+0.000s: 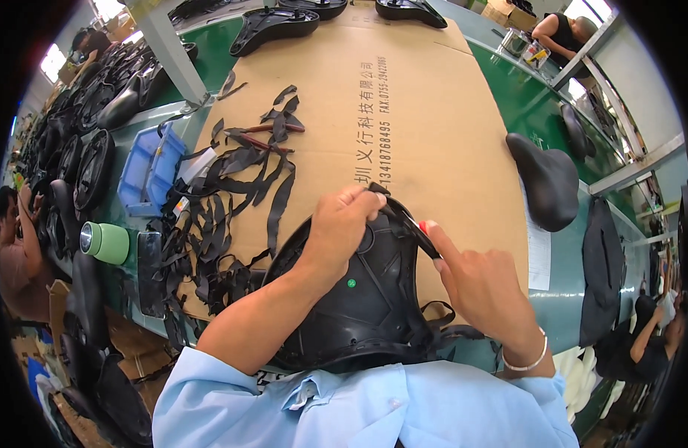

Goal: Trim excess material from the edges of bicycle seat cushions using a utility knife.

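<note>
The left hand (pixel 338 228) pinches a black strip (pixel 377 189), hiding part of the upturned bicycle saddle (pixel 370 306). The right hand (pixel 482 287) grips a red-marked hand tool (pixel 423 227), its kind unclear.

Workshop, green workbench (pixel 504 86), piled saddles (pixel 124 108), workers (pixel 557 33)

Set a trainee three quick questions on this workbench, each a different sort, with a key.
1. Which hand holds the tool with the red part at the rim of the black saddle shell?
2. True or false: the black strips lie mainly toward the left of the cardboard.
3. What colour is the round container near the blue bin? A) orange B) light green C) white

Key: 1. The right hand. 2. True. 3. B.
</note>
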`<state>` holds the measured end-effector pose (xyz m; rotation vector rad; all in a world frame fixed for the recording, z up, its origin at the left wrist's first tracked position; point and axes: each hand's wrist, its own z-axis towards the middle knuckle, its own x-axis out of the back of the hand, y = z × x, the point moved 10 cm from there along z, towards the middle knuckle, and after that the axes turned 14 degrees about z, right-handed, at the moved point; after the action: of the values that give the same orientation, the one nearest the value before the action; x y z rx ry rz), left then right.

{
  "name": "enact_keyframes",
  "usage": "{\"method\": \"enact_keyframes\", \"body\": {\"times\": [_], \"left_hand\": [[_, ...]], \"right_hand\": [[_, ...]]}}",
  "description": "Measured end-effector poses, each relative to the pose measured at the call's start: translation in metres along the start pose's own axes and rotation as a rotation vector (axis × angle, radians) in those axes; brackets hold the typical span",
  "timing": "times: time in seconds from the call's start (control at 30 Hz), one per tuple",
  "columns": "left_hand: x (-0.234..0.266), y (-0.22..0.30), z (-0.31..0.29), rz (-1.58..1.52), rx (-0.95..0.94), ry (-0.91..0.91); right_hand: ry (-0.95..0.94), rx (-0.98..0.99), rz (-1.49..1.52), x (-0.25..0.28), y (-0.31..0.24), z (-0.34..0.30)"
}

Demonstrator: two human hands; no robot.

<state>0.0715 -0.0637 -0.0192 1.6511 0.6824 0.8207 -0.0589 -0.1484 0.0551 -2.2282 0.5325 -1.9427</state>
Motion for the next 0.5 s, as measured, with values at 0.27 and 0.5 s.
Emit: {"method": "enact_keyframes", "body": {"times": [0.27, 0.5], "left_hand": [[0.039, -0.026, 0.007, -1.239, 0.184, 0.094], [-0.025, 0.012, -0.035, -1.376, 0.358, -0.499]], "right_hand": [[-0.014, -0.017, 0.457, -0.024, 0.010, -0.044], [0.526, -0.066, 1.003, -0.039, 0.037, -0.009]]}}
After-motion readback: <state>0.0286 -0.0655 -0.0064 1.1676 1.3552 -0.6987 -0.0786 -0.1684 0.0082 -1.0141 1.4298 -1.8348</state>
